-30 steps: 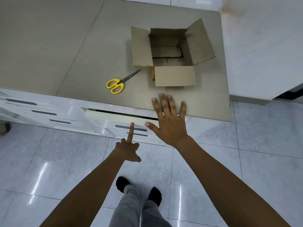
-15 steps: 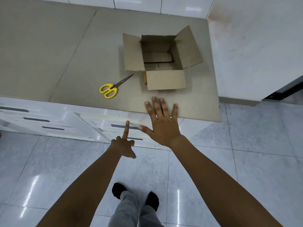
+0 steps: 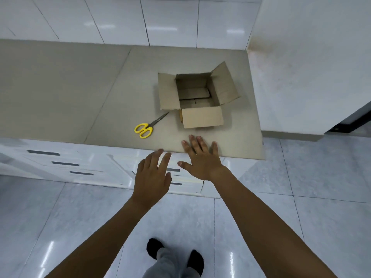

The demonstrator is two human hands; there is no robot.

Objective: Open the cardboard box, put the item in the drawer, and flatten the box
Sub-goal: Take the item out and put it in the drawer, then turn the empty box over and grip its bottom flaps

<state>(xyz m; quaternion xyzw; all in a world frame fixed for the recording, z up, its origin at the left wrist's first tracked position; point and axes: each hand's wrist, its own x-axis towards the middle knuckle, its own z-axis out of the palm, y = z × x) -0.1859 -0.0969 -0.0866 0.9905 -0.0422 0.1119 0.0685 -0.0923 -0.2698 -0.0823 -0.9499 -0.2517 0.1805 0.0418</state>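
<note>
An open cardboard box [image 3: 202, 119] stands on the beige counter [image 3: 80, 93] near its right end, all flaps folded outward; only its cardboard bottom shows inside. My right hand [image 3: 200, 159] rests flat with spread fingers on the counter's front edge, just in front of the box. My left hand [image 3: 152, 175] hovers open with fingers apart in front of the white drawers [image 3: 180, 180] below the counter edge, holding nothing. The drawer fronts look shut.
Yellow-handled scissors [image 3: 147, 127] lie on the counter left of the box. More white drawers [image 3: 60, 163] run along the left. A white wall block [image 3: 311, 67] borders the counter's right end. Glossy grey floor tiles and my feet are below.
The slightly open top drawer now looks shut. My left hand went from a pointing finger to an open palm and rose toward the counter edge. The view tilted up.
</note>
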